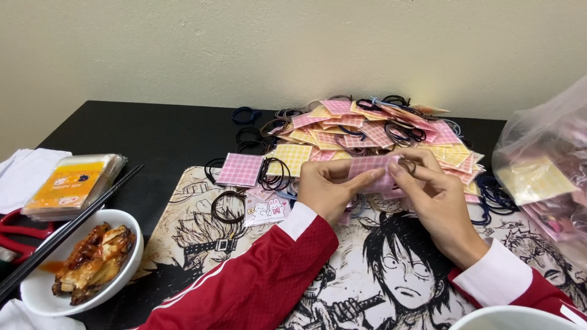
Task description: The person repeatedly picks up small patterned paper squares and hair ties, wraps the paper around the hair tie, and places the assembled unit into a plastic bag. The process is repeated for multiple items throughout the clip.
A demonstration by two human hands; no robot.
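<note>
Both hands, left hand [327,186] and right hand [425,189], pinching pink checkered card [370,166] (hair tie [408,165] at right fingertips); tie may slip, card pile [373,131] just behind could topple.

A heap of small square checked cards [373,131], pink and yellow, lies at the back of the surface. One pink checked card [240,169] lies apart at its left. A small packet [266,209] with cartoon animals sits below it. An orange-and-yellow wrapped pack [73,183] lies far left. A clear plastic bag [544,171] holding more cards stands right.
</note>
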